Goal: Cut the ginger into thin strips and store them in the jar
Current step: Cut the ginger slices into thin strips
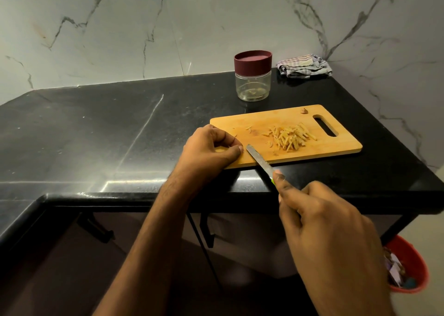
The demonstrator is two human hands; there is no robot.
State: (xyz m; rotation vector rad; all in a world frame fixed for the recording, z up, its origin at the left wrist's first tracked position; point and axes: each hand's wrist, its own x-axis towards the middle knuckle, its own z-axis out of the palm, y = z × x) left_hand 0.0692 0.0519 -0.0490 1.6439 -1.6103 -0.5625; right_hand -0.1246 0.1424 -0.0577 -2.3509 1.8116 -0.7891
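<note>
1. Cutting looks done: ginger strips (292, 137) piled on board (341, 148).
2. Left hand (211, 151) curled on board's corner, grasping nothing visible; right hand (329, 229) grips knife (260, 161).
3. Next, likely: uncap the lidded jar (253, 75), transfer strips.

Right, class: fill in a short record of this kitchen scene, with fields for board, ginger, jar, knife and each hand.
board: wooden cutting board on black counter
ginger: pile of thin strips on board
jar: clear jar behind board, maroon lid on
knife: blade tip over board's near edge
left hand: curled at board's left end
right hand: grips knife handle
</note>
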